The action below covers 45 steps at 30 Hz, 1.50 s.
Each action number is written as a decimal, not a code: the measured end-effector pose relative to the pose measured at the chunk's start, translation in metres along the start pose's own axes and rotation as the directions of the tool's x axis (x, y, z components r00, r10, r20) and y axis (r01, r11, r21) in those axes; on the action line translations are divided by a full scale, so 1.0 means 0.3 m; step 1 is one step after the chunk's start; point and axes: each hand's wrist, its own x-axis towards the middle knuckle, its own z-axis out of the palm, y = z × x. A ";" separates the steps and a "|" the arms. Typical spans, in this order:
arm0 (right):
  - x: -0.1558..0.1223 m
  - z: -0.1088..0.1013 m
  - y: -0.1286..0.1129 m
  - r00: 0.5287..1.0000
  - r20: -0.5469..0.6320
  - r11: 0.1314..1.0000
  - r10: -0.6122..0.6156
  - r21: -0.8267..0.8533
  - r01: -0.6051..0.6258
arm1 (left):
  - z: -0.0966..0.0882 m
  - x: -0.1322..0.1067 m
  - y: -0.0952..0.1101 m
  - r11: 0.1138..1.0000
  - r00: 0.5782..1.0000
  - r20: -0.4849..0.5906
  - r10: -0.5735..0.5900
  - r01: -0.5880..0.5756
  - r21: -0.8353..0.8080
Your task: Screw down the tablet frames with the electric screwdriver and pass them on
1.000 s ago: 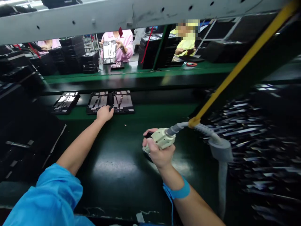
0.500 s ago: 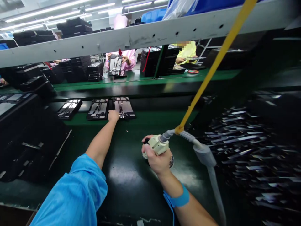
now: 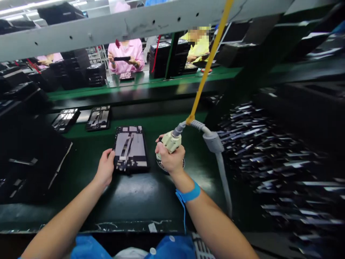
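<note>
My left hand (image 3: 105,168) grips the left edge of a black tablet frame (image 3: 131,147) that lies flat on the dark green bench (image 3: 134,201) in front of me. My right hand (image 3: 170,158) is closed round a cream electric screwdriver (image 3: 170,141), held upright just right of the frame. A grey hose (image 3: 217,151) and a yellow cord (image 3: 207,61) lead up from the tool. A blue wrist strap (image 3: 188,195) sits on my right wrist.
Two more black frames (image 3: 98,118) (image 3: 64,119) lie on the conveyor behind. Dark trays fill the left side (image 3: 24,158), and a blurred pile of black parts (image 3: 269,151) fills the right. Across the line, people in pink (image 3: 125,54) and yellow (image 3: 201,45) work among stacked black trays.
My left hand has pulled one frame from the conveyor toward me onto the bench. My right hand with the screwdriver has shifted up beside it.
</note>
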 end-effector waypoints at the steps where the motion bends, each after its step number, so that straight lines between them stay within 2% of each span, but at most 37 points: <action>1: -0.001 0.001 0.001 1.000 -0.010 1.000 0.005 0.010 -0.004 | -0.024 -0.067 -0.019 1.000 1.000 0.017 -0.026 0.025 0.005; 4: -0.006 0.005 0.001 1.000 -0.012 1.000 0.005 0.020 -0.005 | -0.079 -0.210 -0.056 0.996 0.995 0.062 -0.081 0.078 0.051; 6: -0.008 0.006 -0.002 1.000 -0.015 1.000 -0.003 0.027 0.003 | -0.110 -0.250 -0.061 0.983 0.987 0.141 -0.083 0.057 0.177; 8: -0.006 0.006 -0.007 1.000 -0.025 0.999 -0.014 0.036 0.015 | -0.143 -0.256 -0.048 0.915 0.968 0.247 -0.033 -0.070 0.398; 10: -0.002 0.006 -0.013 0.999 -0.035 0.999 -0.024 0.046 0.026 | -0.178 -0.251 -0.016 0.747 0.929 0.345 0.138 -0.326 0.579; 11: 0.000 0.005 -0.017 0.999 -0.037 0.998 -0.029 0.050 0.031 | -0.195 -0.250 0.006 0.631 0.871 0.413 0.265 -0.481 0.609; 12: 0.002 0.005 -0.020 0.999 -0.036 0.998 -0.033 0.051 0.035 | -0.210 -0.252 0.030 0.497 0.768 0.512 0.384 -0.640 0.586; 13: 0.003 0.005 -0.023 0.999 -0.036 0.998 -0.035 0.050 0.037 | -0.222 -0.256 0.054 0.356 0.620 0.636 0.459 -0.784 0.508; 14: 0.004 0.005 -0.025 0.999 -0.033 0.998 -0.036 0.047 0.037 | -0.231 -0.261 0.077 0.222 0.446 0.759 0.474 -0.895 0.387; 15: 0.004 0.005 -0.026 0.999 -0.030 0.998 -0.035 0.042 0.037 | -0.236 -0.267 0.097 0.108 0.274 0.860 0.431 -0.962 0.253; 16: 0.003 0.005 -0.026 0.999 -0.023 0.999 -0.032 0.035 0.033 | -0.237 -0.271 0.112 0.016 0.132 0.925 0.355 -0.991 0.135; 17: 0.002 0.005 -0.025 0.999 -0.016 0.999 -0.030 0.029 0.030 | -0.234 -0.273 0.122 -0.059 0.035 0.961 0.276 -0.997 0.053; 18: 0.001 0.006 -0.024 1.000 -0.010 0.999 -0.029 0.024 0.029 | -0.228 -0.272 0.127 -0.124 -0.018 0.977 0.211 -0.992 0.008; 20: -0.002 0.007 -0.022 0.999 -0.003 0.999 -0.033 0.026 0.033 | -0.209 -0.263 0.124 -0.220 -0.072 0.986 0.150 -0.975 -0.038; 22: -0.003 0.008 -0.022 0.999 -0.006 0.999 -0.041 0.033 0.041 | -0.191 -0.250 0.115 -0.242 -0.131 0.981 0.145 -0.966 -0.094; 23: -0.003 0.008 -0.024 0.999 -0.007 0.999 -0.042 0.035 0.042 | -0.184 -0.245 0.111 -0.220 -0.154 0.976 0.156 -0.968 -0.118; 24: -0.002 0.007 -0.026 0.999 -0.005 0.999 -0.039 0.036 0.039 | -0.178 -0.242 0.108 -0.176 -0.162 0.971 0.178 -0.976 -0.131; 25: -0.001 0.007 -0.028 0.999 -0.004 0.999 -0.035 0.037 0.035 | -0.175 -0.242 0.106 -0.112 -0.152 0.967 0.205 -0.985 -0.132; 26: 0.000 0.005 -0.030 1.000 -0.003 0.999 -0.030 0.038 0.030 | -0.174 -0.244 0.104 -0.032 -0.120 0.965 0.233 -0.993 -0.116; 28: 0.002 0.003 -0.034 1.000 -0.004 0.999 -0.025 0.045 0.026 | -0.173 -0.254 0.099 0.147 -0.006 0.957 0.290 -0.988 -0.050; 30: 0.002 0.001 -0.036 1.000 -0.002 0.998 -0.024 0.049 0.024 | -0.171 -0.267 0.092 0.300 0.139 0.933 0.333 -0.953 0.035; 32: 0.001 -0.001 -0.036 1.000 0.005 0.999 -0.015 0.049 0.015 | -0.163 -0.280 0.084 0.378 0.262 0.899 0.350 -0.918 0.120; 33: 0.001 -0.001 -0.035 1.000 0.009 0.999 -0.009 0.048 0.009 | -0.158 -0.285 0.080 0.381 0.294 0.886 0.359 -0.912 0.149; 35: 0.000 -0.001 -0.032 1.000 0.012 0.999 0.002 0.044 -0.002 | -0.145 -0.292 0.071 0.332 0.307 0.874 0.376 -0.925 0.182; 39: -0.001 0.000 -0.029 1.000 0.009 0.999 -0.002 0.041 0.002 | -0.131 -0.297 0.046 0.200 0.271 0.869 0.414 -0.958 0.203; 42: 0.000 -0.001 -0.029 1.000 0.006 0.999 -0.010 0.044 0.010 | -0.132 -0.294 0.028 0.170 0.267 0.859 0.437 -0.962 0.212; 45: 0.002 -0.004 -0.029 1.000 -0.003 0.999 -0.004 0.033 0.004 | -0.137 -0.298 0.014 0.179 0.282 0.854 0.437 -0.958 0.225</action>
